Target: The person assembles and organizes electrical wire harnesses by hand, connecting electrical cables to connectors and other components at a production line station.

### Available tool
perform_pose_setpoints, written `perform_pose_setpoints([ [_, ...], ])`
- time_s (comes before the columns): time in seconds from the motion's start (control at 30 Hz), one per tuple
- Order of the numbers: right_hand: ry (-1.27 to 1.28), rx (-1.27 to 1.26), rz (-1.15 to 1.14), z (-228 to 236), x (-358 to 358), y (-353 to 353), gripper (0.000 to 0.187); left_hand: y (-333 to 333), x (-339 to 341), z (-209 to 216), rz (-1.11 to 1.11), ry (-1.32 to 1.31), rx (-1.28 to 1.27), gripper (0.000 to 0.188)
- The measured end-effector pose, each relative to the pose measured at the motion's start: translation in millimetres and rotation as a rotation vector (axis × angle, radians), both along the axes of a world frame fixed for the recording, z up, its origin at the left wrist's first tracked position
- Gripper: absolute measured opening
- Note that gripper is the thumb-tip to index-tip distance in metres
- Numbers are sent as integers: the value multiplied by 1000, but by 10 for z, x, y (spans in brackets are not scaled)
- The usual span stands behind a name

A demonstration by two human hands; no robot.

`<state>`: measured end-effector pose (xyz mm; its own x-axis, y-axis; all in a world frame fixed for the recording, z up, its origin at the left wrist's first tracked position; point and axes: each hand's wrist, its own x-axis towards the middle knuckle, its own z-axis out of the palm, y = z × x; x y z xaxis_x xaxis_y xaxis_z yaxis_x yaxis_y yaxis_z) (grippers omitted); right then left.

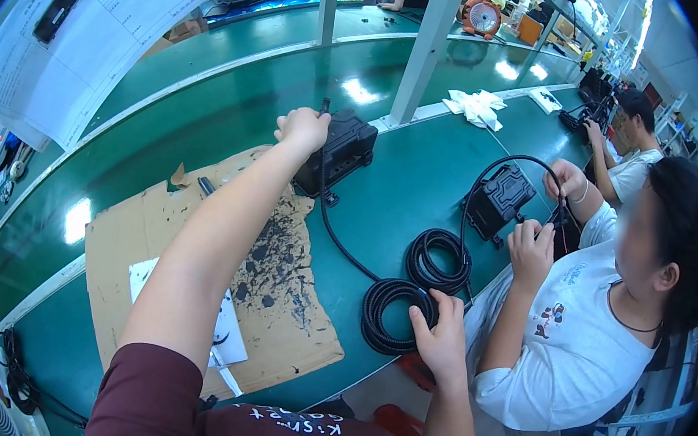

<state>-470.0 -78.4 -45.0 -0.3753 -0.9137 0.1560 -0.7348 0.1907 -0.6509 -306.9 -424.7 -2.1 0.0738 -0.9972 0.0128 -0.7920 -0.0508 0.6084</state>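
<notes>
My left hand (pixel 303 131) reaches far forward, its fingers closed round the black cable (pixel 324 183) near its upper end. Just beside that hand, a black plastic box (pixel 348 150) rests on the green table. The cable runs down and to the right into a coil of black corrugated tubing (pixel 370 312). My right hand (pixel 444 340) grips that coil at its right side, thumb and fingers over the ring. Behind it lies a second coil (pixel 415 263), whose tubing leads up toward a co-worker's hands.
A stained cardboard sheet (pixel 143 235) lies under my left arm, with a white paper (pixel 230 337) and a dark marker-like tool (pixel 206 185) on it. Another black box (pixel 499 201) stands before the co-worker (pixel 558 334) at my right. A metal post (pixel 426 52) rises beyond.
</notes>
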Motion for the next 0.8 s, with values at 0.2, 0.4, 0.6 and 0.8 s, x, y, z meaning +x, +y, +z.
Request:
perform_pose_setpoints([
  [0.2,77,5,-3,118,77,77,46,75,324,-22,15,-28,41,34],
  [0.4,112,0,-28,143,157,121,43,1100,1313,-229,-280,99,-480,24],
  [0.6,362,-295,-17,226,198,118,32,2930,2646,15,-585,54,-231,29],
  [0.8,-4,-341,150,346,718,107,20,3633,4033,-105,3,-519,-343,43],
])
